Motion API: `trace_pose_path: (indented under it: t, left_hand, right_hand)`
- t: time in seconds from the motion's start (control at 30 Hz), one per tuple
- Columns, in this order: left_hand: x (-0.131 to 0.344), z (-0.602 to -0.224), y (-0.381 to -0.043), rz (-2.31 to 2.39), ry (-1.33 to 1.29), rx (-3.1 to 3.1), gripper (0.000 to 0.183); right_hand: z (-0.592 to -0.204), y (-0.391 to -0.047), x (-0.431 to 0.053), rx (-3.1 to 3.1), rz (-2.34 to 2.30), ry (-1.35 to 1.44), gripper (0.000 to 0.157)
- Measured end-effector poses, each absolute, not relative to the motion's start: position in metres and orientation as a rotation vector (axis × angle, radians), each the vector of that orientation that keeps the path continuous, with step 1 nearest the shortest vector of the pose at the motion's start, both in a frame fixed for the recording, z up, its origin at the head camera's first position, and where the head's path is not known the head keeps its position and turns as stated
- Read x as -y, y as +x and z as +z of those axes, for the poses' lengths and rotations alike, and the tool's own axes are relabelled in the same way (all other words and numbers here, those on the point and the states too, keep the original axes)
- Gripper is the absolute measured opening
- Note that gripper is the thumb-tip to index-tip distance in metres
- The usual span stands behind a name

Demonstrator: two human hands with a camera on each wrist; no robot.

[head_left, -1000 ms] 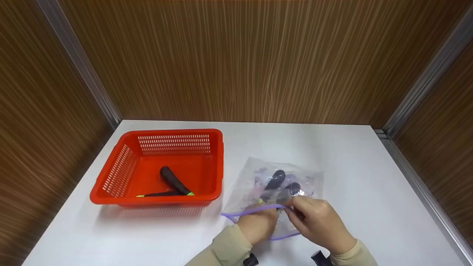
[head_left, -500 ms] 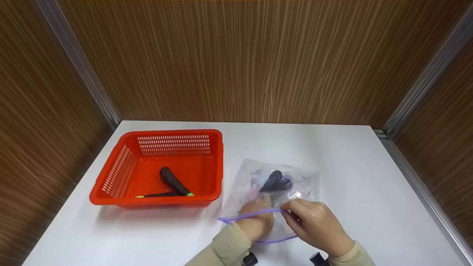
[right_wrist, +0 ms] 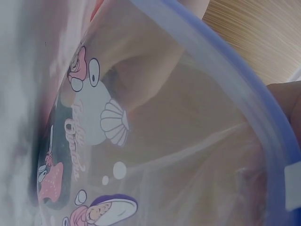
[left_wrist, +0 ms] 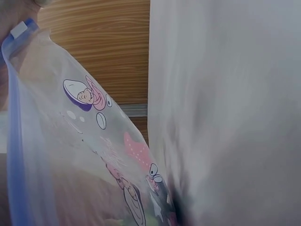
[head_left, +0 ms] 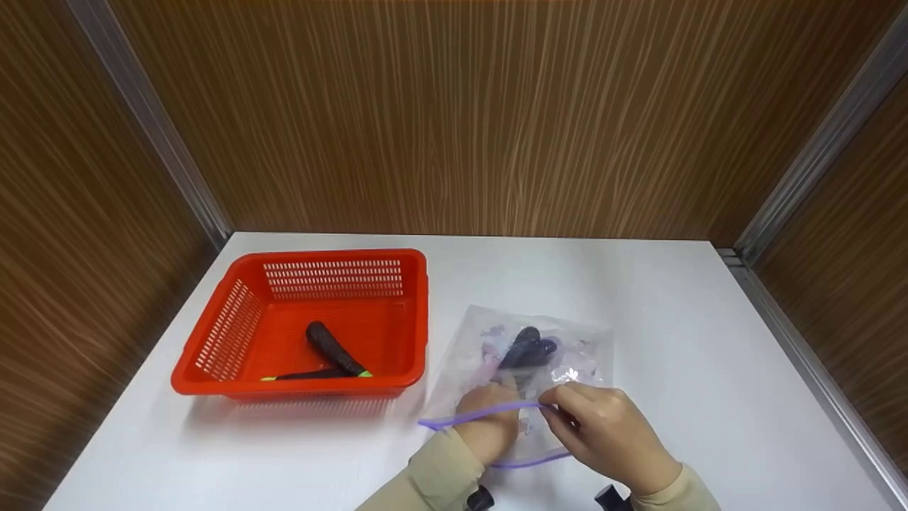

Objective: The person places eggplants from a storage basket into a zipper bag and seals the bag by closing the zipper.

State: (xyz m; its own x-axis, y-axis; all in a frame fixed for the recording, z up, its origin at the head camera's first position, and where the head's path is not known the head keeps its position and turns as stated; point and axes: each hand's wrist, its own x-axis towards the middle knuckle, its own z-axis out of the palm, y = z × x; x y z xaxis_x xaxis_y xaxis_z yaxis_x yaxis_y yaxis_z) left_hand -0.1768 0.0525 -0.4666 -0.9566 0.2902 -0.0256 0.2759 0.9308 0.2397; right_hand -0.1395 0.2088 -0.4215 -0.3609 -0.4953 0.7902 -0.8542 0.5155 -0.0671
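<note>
Head view, lower middle of the frame: a clear plastic bag (head_left: 454, 355) lies on the white surface (head_left: 674, 319) with dark eggplants (head_left: 525, 349) inside, its purple rim (head_left: 507, 407) pinched by the right hand (head_left: 606, 433), while the left hand (head_left: 489, 429) reaches in, whether gripping anything I can't tell. I'd judge the bag light, floppy and slippery, best held by that stiffer rim; the eggplants look smooth, firm but bruisable, best taken round the middle. At left, a red basket (head_left: 298, 387) holds two more eggplants (head_left: 332, 348).
</note>
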Motion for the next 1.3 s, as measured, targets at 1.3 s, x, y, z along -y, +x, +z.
trace_pose_path:
  t: [1.3]
  left_hand:
    - [-0.048,-0.463,-0.152,0.251,0.948,-3.341,0.024]
  right_hand:
    - [-0.424,-0.145,-0.215,2.040,0.615,1.084,0.006]
